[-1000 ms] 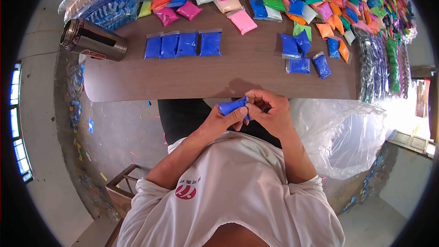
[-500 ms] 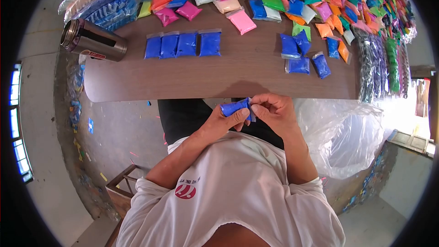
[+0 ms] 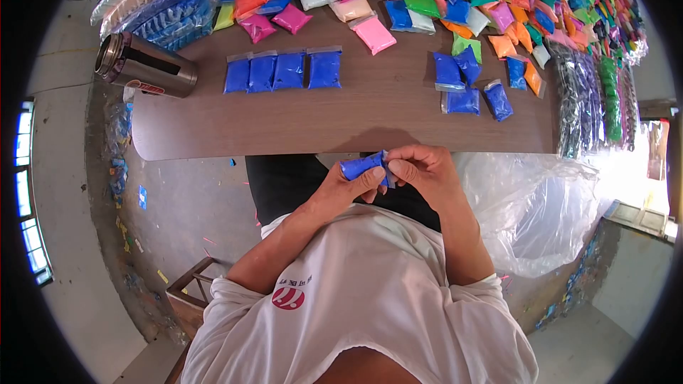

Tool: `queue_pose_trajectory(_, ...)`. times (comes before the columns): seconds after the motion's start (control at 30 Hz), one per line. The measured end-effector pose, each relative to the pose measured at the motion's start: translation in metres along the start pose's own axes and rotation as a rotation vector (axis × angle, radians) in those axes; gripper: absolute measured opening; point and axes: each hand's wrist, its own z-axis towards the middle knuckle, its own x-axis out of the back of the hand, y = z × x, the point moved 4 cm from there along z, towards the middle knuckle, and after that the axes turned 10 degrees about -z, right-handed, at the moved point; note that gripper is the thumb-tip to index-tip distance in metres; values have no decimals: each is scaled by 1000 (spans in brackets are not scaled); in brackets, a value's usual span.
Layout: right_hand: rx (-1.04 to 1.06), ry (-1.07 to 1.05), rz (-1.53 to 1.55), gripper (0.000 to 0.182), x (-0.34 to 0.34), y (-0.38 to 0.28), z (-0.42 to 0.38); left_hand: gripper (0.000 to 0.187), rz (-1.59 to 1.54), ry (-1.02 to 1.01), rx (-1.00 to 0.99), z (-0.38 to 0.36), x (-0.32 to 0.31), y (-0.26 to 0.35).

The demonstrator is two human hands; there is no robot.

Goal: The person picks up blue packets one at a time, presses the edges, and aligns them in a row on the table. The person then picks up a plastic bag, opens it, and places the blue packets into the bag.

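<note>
A small blue packet (image 3: 361, 166) is held in front of the table's near edge, above my lap. My left hand (image 3: 341, 188) is wrapped round its body, with the thumb on top. At the packet's clear right end, my right hand (image 3: 424, 171) pinches the edge between thumb and fingers. On the brown table (image 3: 284, 124), several blue packets (image 3: 289, 71) lie in a row at the left. More blue packets (image 3: 462, 102) lie loosely grouped at the right, beside a green one (image 3: 466, 48).
A metal flask (image 3: 146, 64) lies at the table's left. A pile of coloured packets (image 3: 427, 3) covers the far side. Strips of packets (image 3: 580, 99) hang at the right edge, above a clear plastic bag (image 3: 533, 213). A wooden stool (image 3: 192, 288) stands lower left.
Both hands and the held packet have shifted very slightly left. The grip looks the same.
</note>
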Motion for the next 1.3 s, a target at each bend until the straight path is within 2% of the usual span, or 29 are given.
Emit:
queue_pose_trajectory(0.17,-28,-33,100,21,-3,0,1,33,-30,-4,-7,0,0,0)
queue_pose_trajectory(0.47,-97,-24,-4,21,-3,12,3,32,-22,15,15,-1,6,-3)
queue_pose_trajectory(0.57,-211,-25,-80,21,-3,10,0,32,-46,27,-2,-1,6,-5)
queue_pose_trajectory(0.67,-184,-57,-205,19,-6,1,-1,33,-13,58,18,-1,11,-10)
queue_pose_trajectory(0.77,-68,-72,-330,17,-6,2,0,34,3,59,16,-3,10,-8)
queue_pose_trajectory(1.07,-59,7,-142,14,-11,17,2,34,-26,73,21,-2,12,-9)
queue_pose_trajectory(1.3,-32,-54,74,13,-18,15,4,32,-48,50,13,-1,10,-5)
